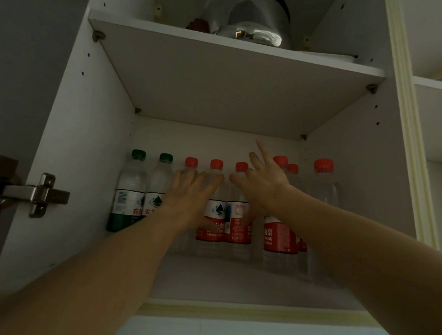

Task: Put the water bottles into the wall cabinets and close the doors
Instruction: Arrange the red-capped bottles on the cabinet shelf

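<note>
So your flat left hand [191, 191] covers one red-capped bottle [191, 164], your spread-fingered right hand [262, 183] hides others' necks, neither gripping, and the far-right bottle [323, 192] is murky.

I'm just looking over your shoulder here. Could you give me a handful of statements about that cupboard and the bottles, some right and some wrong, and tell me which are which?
1. Two bottles with green caps stand at the left end of the row. True.
2. The upper shelf holds more water bottles. False: a shiny metal kettle sits there, no bottles.
3. Both hands reach into the lower compartment. True: the left hand lies against the red-capped bottles, and the right hand has its fingers spread.
4. The cabinet door is closed. False: it is open, its hinge showing at the left.
5. The bottles lie on their sides. False: they stand upright.
</note>
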Action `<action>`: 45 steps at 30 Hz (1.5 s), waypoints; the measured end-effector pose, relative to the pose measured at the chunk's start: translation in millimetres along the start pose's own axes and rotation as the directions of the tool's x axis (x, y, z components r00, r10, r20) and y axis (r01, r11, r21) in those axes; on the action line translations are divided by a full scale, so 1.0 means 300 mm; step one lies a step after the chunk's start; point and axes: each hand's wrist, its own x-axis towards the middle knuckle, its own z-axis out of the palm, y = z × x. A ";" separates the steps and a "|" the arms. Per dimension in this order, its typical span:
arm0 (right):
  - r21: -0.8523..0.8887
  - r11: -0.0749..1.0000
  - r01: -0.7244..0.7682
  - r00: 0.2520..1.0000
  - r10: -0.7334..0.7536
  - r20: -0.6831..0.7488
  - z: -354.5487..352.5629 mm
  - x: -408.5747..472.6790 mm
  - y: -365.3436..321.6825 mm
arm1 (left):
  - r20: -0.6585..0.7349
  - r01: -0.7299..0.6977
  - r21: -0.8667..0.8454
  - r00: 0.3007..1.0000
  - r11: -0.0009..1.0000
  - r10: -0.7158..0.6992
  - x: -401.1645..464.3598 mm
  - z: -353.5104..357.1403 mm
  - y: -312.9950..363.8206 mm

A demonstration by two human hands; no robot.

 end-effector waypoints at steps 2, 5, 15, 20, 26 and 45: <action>-0.039 0.999 -0.018 1.000 0.018 0.003 0.007 0.004 -0.013 | 0.031 0.047 0.026 0.998 0.999 -0.048 -0.005 -0.012 0.016; -0.101 0.994 -0.032 0.999 0.034 0.024 0.002 0.008 -0.040 | 0.105 0.088 0.117 0.989 0.989 -0.100 -0.013 -0.023 0.040; -0.154 0.987 -0.050 0.999 0.049 -0.005 0.037 0.000 -0.065 | 0.138 0.107 0.146 0.982 0.983 -0.127 -0.013 -0.024 0.058; -0.091 0.995 -0.036 0.999 0.032 -0.043 0.020 -0.016 -0.070 | 0.022 0.058 0.059 0.998 0.997 -0.060 0.003 0.002 0.031; 0.218 0.976 -0.026 0.951 0.091 -0.295 -0.050 -0.132 -0.046 | 0.026 0.030 -0.083 0.999 0.996 -0.028 0.019 -0.009 -0.007; 0.837 0.414 -0.359 0.828 0.555 0.081 0.112 -0.597 0.049 | 0.297 0.299 -0.904 0.953 0.306 -0.055 0.031 -0.246 0.420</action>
